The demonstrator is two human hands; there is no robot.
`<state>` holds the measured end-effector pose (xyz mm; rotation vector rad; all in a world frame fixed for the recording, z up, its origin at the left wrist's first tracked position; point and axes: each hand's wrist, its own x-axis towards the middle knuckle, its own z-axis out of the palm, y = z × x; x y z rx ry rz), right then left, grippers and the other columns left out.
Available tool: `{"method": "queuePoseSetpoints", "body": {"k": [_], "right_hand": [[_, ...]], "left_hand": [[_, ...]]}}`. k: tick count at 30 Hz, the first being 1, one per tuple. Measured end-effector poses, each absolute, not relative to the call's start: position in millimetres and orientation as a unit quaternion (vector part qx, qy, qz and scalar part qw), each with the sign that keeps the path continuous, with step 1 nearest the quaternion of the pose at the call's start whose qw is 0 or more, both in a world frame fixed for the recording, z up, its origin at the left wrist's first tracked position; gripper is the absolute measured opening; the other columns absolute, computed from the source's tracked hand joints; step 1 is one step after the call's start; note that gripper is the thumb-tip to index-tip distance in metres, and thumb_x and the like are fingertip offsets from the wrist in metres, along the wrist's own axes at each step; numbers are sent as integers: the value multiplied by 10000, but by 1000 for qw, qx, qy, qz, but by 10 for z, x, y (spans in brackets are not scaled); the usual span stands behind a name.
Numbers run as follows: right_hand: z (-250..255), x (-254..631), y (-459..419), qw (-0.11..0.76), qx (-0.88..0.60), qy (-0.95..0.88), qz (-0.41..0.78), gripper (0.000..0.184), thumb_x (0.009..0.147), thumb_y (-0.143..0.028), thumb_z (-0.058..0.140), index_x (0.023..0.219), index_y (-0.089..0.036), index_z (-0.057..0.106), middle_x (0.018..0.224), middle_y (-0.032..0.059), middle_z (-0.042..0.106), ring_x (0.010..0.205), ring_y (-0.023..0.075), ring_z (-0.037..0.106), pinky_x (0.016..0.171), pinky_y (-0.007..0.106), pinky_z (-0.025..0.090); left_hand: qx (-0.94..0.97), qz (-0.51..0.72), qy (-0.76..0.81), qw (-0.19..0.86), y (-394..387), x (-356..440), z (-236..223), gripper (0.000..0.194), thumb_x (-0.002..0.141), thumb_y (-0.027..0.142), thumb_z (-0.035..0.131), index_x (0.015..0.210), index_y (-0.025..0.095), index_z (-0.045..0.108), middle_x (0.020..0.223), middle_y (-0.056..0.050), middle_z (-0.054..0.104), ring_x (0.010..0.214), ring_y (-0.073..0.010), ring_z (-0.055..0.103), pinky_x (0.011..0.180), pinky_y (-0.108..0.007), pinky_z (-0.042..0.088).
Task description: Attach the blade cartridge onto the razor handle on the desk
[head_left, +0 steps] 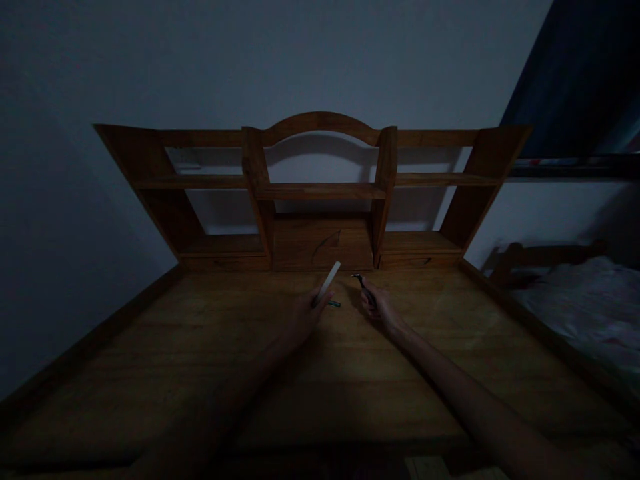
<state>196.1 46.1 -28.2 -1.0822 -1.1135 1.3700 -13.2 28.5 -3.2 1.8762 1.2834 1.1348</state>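
My left hand (311,307) is closed round the lower part of a flat, pale strip with a rounded end (330,279), which points up and to the right. A short dark-green stick-like object (334,304) shows beside the fingers; I cannot tell whether it lies on the desk or is held too. My right hand (379,305) grips a slim tool with a dark handle and bent head (364,285), its small shiny tip turned left toward the strip. The two hands are apart, over the far middle of the desk. Dim light hides finer detail.
The wooden desk (400,400) has raised side edges. At its back stands a wooden shelf unit (320,191) with open compartments and small drawers, against a pale wall (320,53). To the right are a dark curtain (575,80) and a pale, rumpled heap (590,307).
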Motion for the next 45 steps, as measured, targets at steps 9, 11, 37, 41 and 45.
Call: {"method": "queuePoseSetpoints", "body": {"k": [9,11,37,41,45], "right_hand": [[-218,1946,398,507,-450,-523,516,503,831,-626,528,617,-170,516,447,-55,370,363,64,300,350,202,157],[-222,1943,399,506,-447,-532,511,493,830,-623,527,631,-173,524,454,-55,377,365,67,297,349,208,152],[-282,1969,424,438,-248,-356,788,284,893,-426,503,776,-168,522,510,-79,297,367,53,142,317,161,100],[-284,1979,440,435,-249,-342,795,290,889,-440,497,764,-178,499,505,-85,276,365,53,128,319,161,94],[-280,1998,457,442,-256,-348,786,295,893,-454,489,771,-185,492,510,-87,269,366,55,120,316,165,91]], "left_hand": [[741,422,421,308,206,-136,5,460,988,444,287,1369,256,465,1336,-36,566,1229,-191,518,1090,-374,348],[751,436,392,303,225,-144,25,456,995,411,280,1407,271,416,1420,-18,487,1315,-180,435,1137,-377,288],[781,436,369,251,359,-176,-47,450,927,364,490,1367,270,491,971,-45,635,880,-174,570,813,-294,457],[770,439,393,246,413,-198,-74,448,925,386,479,1356,269,505,963,-39,636,836,-163,557,802,-286,457],[769,440,395,245,418,-205,-83,456,925,399,476,1359,259,503,961,-46,624,822,-162,536,777,-278,452]]}}
